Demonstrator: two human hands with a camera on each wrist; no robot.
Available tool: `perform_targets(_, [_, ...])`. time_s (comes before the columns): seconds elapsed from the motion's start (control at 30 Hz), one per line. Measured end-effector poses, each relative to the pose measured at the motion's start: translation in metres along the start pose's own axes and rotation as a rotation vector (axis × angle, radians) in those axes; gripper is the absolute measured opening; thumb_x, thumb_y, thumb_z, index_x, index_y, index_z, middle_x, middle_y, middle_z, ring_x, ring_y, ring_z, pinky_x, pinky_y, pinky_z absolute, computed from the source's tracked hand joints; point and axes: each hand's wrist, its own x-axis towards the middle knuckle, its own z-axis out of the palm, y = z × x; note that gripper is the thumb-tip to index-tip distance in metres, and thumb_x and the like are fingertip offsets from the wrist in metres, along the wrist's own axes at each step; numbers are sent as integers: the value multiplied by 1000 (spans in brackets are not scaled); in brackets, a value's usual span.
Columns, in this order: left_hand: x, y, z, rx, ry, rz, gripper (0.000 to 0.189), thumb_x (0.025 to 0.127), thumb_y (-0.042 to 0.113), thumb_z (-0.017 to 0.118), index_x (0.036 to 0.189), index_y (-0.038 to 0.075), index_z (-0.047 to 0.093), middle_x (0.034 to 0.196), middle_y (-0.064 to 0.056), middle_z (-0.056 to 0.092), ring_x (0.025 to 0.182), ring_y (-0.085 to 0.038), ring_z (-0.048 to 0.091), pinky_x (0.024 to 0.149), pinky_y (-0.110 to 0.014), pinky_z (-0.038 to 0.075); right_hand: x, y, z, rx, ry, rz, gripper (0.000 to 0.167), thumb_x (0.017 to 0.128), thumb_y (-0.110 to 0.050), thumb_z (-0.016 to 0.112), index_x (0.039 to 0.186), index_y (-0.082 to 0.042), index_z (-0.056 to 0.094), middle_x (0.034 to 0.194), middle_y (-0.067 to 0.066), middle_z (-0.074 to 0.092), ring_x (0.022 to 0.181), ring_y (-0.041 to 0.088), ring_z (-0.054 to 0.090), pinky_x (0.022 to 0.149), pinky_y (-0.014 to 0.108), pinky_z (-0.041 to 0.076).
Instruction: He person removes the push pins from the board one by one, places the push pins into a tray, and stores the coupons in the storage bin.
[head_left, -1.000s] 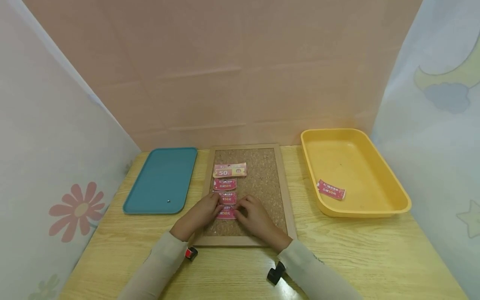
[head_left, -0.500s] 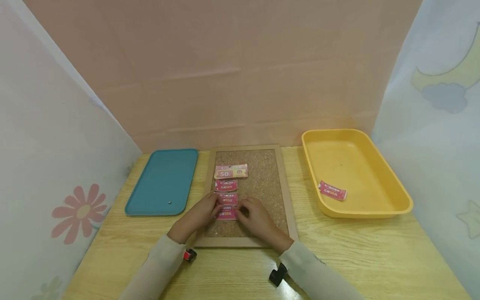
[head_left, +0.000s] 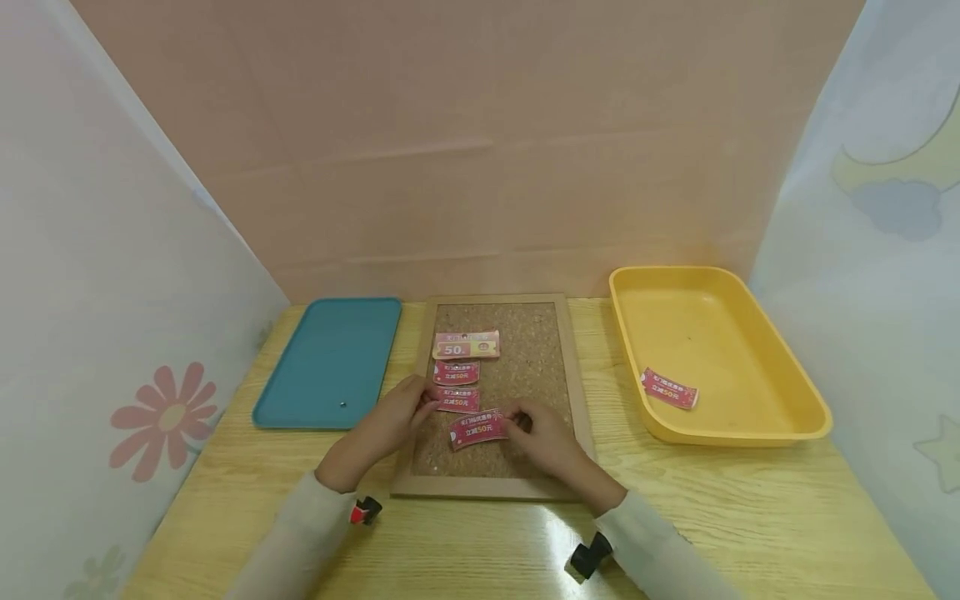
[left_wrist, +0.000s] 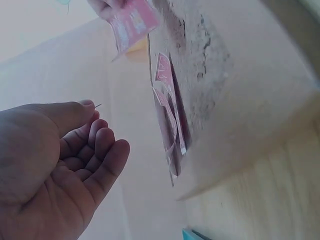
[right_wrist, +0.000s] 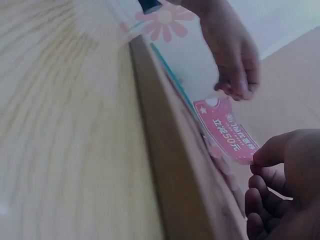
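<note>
My right hand (head_left: 547,437) pinches a pink paper coupon (head_left: 476,428) by its right end, and the coupon tilts over the lower part of the framed cork board (head_left: 525,375). In the right wrist view the coupon (right_wrist: 227,131) hangs curved from thumb and finger. My left hand (head_left: 397,417) is at the board's left side. Between its thumb and index finger it pinches a thumbtack, whose thin point (left_wrist: 98,105) sticks out; the head is hidden. Above the held coupon, two pink coupons (head_left: 457,399) and a larger pink-and-yellow coupon (head_left: 466,345) are on the board in a column.
A yellow bin (head_left: 720,350) at the right holds one more pink coupon (head_left: 669,388). On the left lies a blue tray (head_left: 326,358) with a small tack (head_left: 342,404) in it. Fabric walls stand behind and on both sides of the wooden table (head_left: 480,546).
The lowest coupon has come away from the column, moving right and down in my right hand. My left hand has drawn back slightly left with the thumbtack.
</note>
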Motion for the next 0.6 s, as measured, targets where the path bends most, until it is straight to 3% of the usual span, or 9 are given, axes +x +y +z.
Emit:
perform_targets(0.23, [-7, -9, -5, 19, -68, -9, 6, 99, 13, 59, 97, 7, 57, 86, 3, 49, 73, -9, 46, 62, -25, 45, -12, -7, -37, 58, -41, 96, 5, 94, -19, 65, 95, -14, 65, 86, -3, 62, 77, 14, 54, 67, 28, 47])
perform_targets(0.33, [-11, -13, -7, 14, -62, 4, 7, 98, 11, 60, 98, 5, 58, 86, 2, 50, 74, -10, 46, 62, -25, 45, -15, -10, -53, 81, -56, 117, 7, 96, -19, 63, 96, -13, 65, 86, -1, 61, 75, 16, 53, 64, 28, 46])
perform_targets(0.47, [-14, -17, -10, 14, -47, 33, 9, 98, 11, 60, 102, 3, 59, 90, 1, 53, 77, -9, 50, 65, -26, 48, -21, -11, -74, 110, -55, 96, 7, 97, -17, 62, 96, -10, 63, 86, 2, 59, 74, 16, 49, 62, 27, 44])
perform_targets(0.6, [-16, -20, -12, 1, -51, 19, 9, 98, 14, 60, 103, 6, 59, 94, 2, 54, 81, -9, 53, 70, -27, 50, -27, -12, -92, 132, -46, 68, 9, 97, -15, 61, 96, -6, 62, 86, 5, 57, 74, 15, 48, 63, 26, 42])
